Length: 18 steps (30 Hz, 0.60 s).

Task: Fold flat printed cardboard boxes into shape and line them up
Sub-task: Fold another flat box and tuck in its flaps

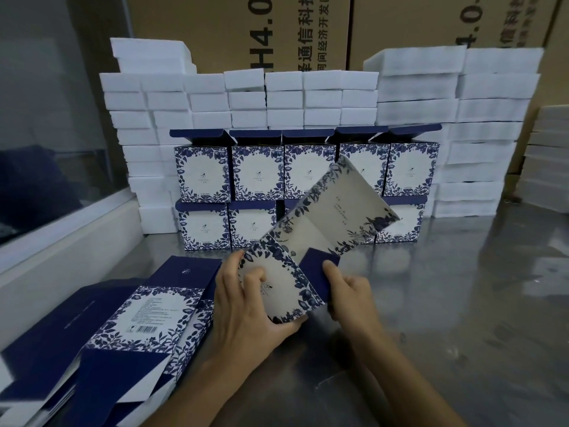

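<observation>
I hold one flat printed box [311, 241], white with a dark blue floral border, tilted up and away over the metal table [462, 303]. My left hand [249, 309] grips its near left end, thumb on the printed face. My right hand [351, 297] pinches the dark blue flap on its near right side. A stack of flat boxes [129, 328] lies at the lower left. Folded boxes [258, 172] stand in two stacked rows at the back, lids open; the held box hides part of them.
White foam blocks [415, 87] are piled in walls behind and beside the folded boxes. Large brown cartons [240, 32] rise behind them. A white ledge and glass panel [61, 217] run along the left. More white blocks [551, 155] sit at the far right.
</observation>
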Motion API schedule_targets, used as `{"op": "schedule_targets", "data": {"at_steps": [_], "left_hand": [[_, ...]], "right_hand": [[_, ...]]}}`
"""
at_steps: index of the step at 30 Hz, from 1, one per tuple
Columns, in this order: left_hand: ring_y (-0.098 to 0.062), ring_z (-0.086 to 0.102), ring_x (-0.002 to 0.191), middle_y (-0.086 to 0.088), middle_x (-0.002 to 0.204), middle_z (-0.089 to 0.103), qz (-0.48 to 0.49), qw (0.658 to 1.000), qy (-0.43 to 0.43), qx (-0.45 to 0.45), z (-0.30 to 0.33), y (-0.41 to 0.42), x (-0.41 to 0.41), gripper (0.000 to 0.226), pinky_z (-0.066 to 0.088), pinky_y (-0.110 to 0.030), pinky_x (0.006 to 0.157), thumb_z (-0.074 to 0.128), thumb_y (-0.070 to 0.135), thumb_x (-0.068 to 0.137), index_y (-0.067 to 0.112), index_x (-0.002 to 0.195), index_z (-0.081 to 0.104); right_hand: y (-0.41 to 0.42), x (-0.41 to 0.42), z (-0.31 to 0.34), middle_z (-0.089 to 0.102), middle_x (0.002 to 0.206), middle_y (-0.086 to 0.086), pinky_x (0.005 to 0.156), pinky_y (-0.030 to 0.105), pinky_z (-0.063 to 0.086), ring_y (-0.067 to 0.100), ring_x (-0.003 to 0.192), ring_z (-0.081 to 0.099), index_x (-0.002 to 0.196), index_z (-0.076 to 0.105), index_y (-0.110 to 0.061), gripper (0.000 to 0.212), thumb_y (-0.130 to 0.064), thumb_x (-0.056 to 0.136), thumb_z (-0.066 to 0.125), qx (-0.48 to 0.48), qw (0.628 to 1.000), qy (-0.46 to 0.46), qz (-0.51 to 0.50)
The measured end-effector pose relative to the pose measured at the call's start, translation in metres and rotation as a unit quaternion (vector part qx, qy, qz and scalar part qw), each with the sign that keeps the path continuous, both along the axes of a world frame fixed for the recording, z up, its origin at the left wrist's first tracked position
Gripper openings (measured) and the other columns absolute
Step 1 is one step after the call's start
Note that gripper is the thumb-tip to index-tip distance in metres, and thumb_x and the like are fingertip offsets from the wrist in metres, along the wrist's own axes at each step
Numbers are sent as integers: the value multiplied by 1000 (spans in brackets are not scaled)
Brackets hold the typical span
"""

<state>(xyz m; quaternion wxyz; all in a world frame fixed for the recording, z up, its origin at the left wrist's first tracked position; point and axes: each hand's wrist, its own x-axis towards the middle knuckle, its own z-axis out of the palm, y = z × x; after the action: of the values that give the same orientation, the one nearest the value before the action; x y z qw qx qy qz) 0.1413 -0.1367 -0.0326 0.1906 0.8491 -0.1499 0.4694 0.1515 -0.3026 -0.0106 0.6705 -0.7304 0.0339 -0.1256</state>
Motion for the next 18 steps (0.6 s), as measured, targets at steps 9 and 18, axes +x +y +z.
{"op": "schedule_targets", "data": {"at_steps": [9, 18], "left_hand": [[-38, 38, 125, -19, 138, 34, -9, 999, 30, -44, 0, 3, 3, 107, 47, -53, 91, 51, 94, 55, 10, 121, 38], [-2, 55, 115, 14, 132, 51, -137, 964, 135, -184, -2, 8, -1, 93, 52, -33, 92, 56, 84, 69, 42, 143, 21]], "right_hand": [[17, -11, 2, 39, 50, 12, 50, 34, 26, 18, 49, 32, 49, 42, -8, 36, -35, 73, 51, 25, 996, -58, 55], [15, -5, 5, 71, 111, 1, 101, 53, 49, 25, 109, 65, 110, 64, -23, 70, -70, 59, 56, 162, 987, -16, -2]]}}
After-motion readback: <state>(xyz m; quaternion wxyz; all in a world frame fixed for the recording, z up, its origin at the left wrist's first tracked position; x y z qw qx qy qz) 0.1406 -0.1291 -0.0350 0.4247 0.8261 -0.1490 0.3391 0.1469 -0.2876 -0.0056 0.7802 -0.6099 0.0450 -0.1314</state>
